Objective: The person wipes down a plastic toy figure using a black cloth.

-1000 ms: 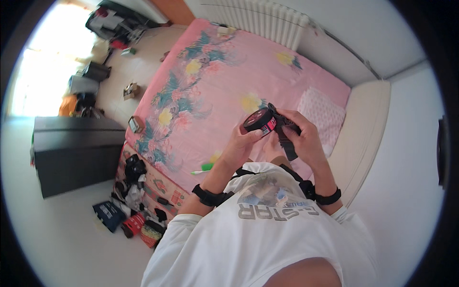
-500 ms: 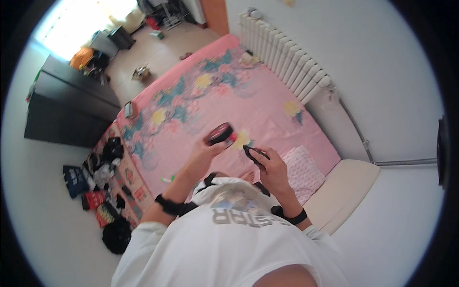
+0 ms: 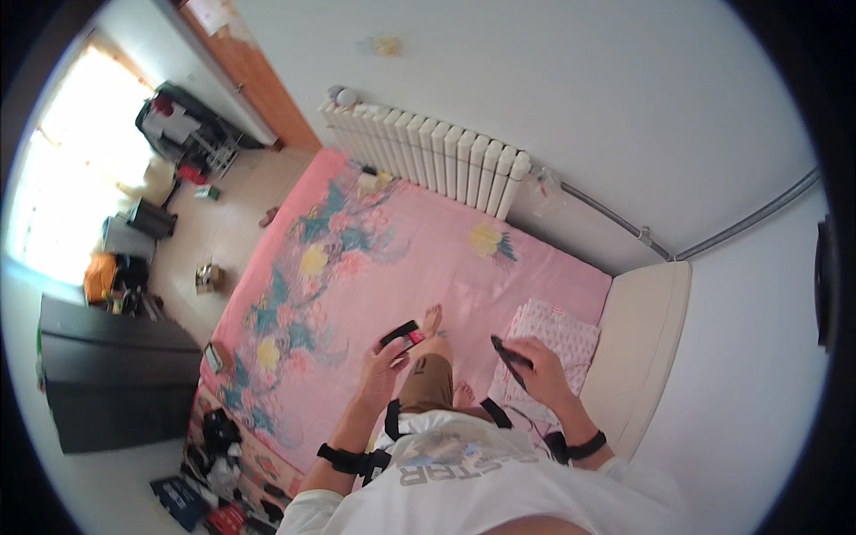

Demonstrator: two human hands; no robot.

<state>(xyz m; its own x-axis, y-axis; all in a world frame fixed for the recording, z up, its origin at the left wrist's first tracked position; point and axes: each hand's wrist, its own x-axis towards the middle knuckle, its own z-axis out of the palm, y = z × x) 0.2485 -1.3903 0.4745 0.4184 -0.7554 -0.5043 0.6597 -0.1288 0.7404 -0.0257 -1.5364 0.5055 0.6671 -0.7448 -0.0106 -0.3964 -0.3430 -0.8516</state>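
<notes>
My left hand (image 3: 382, 367) is closed around a short, round black-and-red thing (image 3: 400, 333), held over the bed near my bare leg. Its exact kind does not show. In my right hand (image 3: 542, 373) is a slim, dark, flat thing (image 3: 510, 358), gripped between thumb and fingers and tilted. I cannot make out what it is. The two hands are apart, with my brown shorts (image 3: 426, 385) and one leg between them. Below both lies the pink flowered bedsheet (image 3: 406, 259). Close to my right hand rests a folded white-and-pink patterned cloth (image 3: 555, 334).
A white radiator (image 3: 437, 152) runs along the wall beside the bed, and a cream headboard (image 3: 644, 348) stands at the right. Dark cabinets (image 3: 116, 379) are on the left, with bags and clothes (image 3: 218, 455) below them. A small open box (image 3: 209, 278) sits on the floor.
My view has turned, so the room appears shifted left and rotated. Both hands are lower in view and farther apart, each still holding its thing. My leg and shorts now show more.
</notes>
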